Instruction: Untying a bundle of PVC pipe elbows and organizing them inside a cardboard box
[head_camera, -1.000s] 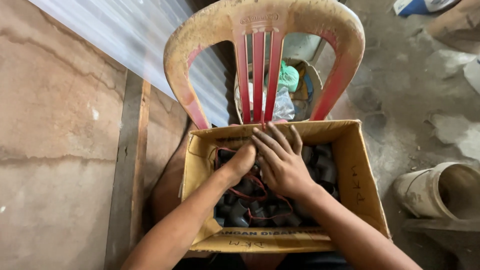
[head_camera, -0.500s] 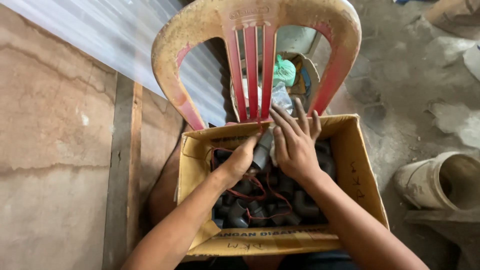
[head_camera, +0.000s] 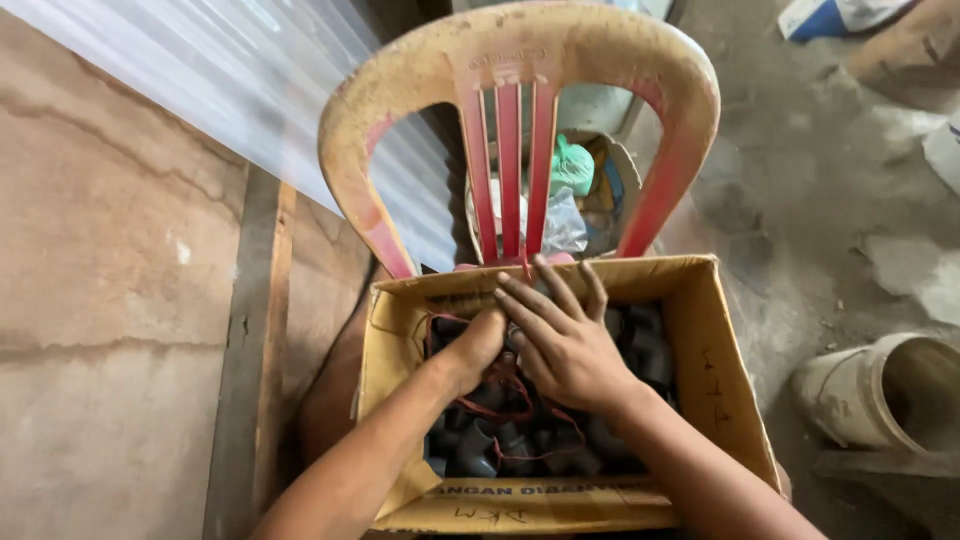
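An open cardboard box (head_camera: 725, 380) rests on the seat of a dirty red plastic chair (head_camera: 510, 60). It holds several grey pipe fittings (head_camera: 480, 445) tied with red string (head_camera: 520, 415). My left hand (head_camera: 472, 348) is curled down among the fittings at the box's back, its fingertips hidden under my right hand. My right hand (head_camera: 562, 338) lies on top of the fittings with its fingers spread, overlapping the left hand's fingers near the back wall of the box.
Behind the chair stands a bucket (head_camera: 625, 160) with plastic bags, one of them green (head_camera: 573, 165). A dusty white bucket (head_camera: 880, 390) lies on its side at the right. A wooden plank (head_camera: 255, 330) and a corrugated translucent sheet (head_camera: 250, 90) run along the left.
Half a second ago my left hand held up a grey fitting at the box's back and my right hand was raised beside it. Both hands have dropped back onto the fittings.
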